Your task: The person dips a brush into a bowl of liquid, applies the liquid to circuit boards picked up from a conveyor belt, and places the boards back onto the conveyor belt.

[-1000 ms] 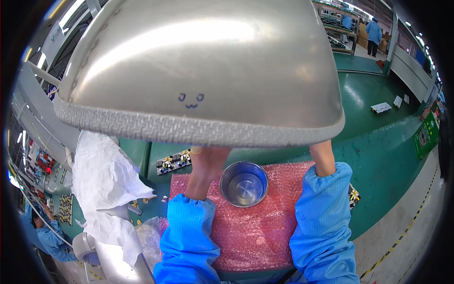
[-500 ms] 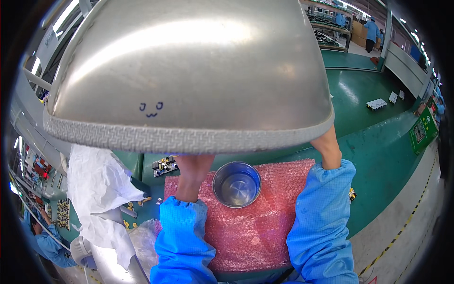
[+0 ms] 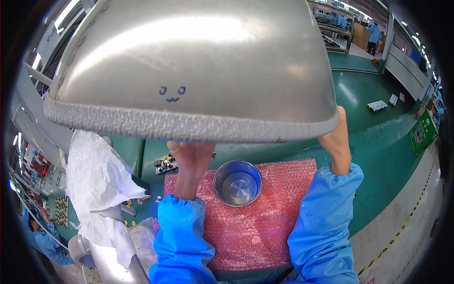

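Note:
A large silvery metal hood (image 3: pixel 213 66) with a grey ribbed rubber edge hangs over the bench and hides most of my fingers. My left hand (image 3: pixel 193 158) reaches up beneath the front edge, a yellow band showing at one finger. My right hand (image 3: pixel 336 135) is at the hood's right corner, touching or very close to its edge; its fingers are hidden. Whether either hand grips the hood cannot be seen. Between my blue-sleeved forearms, a round steel bowl (image 3: pixel 238 183) with what looks like clear liquid stands on pink bubble wrap (image 3: pixel 250 236).
A circuit board (image 3: pixel 165 164) lies beyond my left wrist. To the left are crumpled white sheeting (image 3: pixel 97 180) and small yellow parts (image 3: pixel 130 222). Boards (image 3: pixel 377 105) and a green box (image 3: pixel 423 132) are at the right. Co-workers are at far left and far right.
The hood has shifted and turned slightly, its front edge rising and its drawn marks moving right and up. Both hands have moved up with it, the right one also outward. The bowl stays put.

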### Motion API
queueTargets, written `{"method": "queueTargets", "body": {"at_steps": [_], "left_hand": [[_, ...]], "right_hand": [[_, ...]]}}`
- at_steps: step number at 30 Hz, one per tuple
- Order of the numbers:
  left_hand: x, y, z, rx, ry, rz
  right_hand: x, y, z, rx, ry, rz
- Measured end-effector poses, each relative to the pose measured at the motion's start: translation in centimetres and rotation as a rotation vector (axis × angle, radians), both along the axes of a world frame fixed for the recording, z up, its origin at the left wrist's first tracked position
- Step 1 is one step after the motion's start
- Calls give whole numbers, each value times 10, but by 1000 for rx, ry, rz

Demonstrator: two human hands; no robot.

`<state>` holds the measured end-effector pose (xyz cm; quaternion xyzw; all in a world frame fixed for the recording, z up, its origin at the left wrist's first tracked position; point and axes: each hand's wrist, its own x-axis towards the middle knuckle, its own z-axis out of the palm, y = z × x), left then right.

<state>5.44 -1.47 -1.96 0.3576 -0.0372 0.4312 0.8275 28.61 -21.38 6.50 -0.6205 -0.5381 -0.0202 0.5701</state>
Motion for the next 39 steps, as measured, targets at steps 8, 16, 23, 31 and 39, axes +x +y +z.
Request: {"method": "queueTargets", "body": {"at_steps": [8, 16, 23, 31, 39], "left_hand": [[7, -7, 9, -39, -14, -51], [8, -12, 10, -53, -32, -124], [4, -6, 4, -26, 58, -28], [2, -7, 5, -18, -17, -106], [10, -13, 5, 25, 117, -28]], "right_hand": [[-18, 8, 0, 200, -111, 46], [-31, 18, -4, 316, -88, 29], [-35, 12, 2, 278, -129, 89], [-40, 6, 9, 269, -156, 143], [-49, 14, 8, 313, -188, 135]]}}
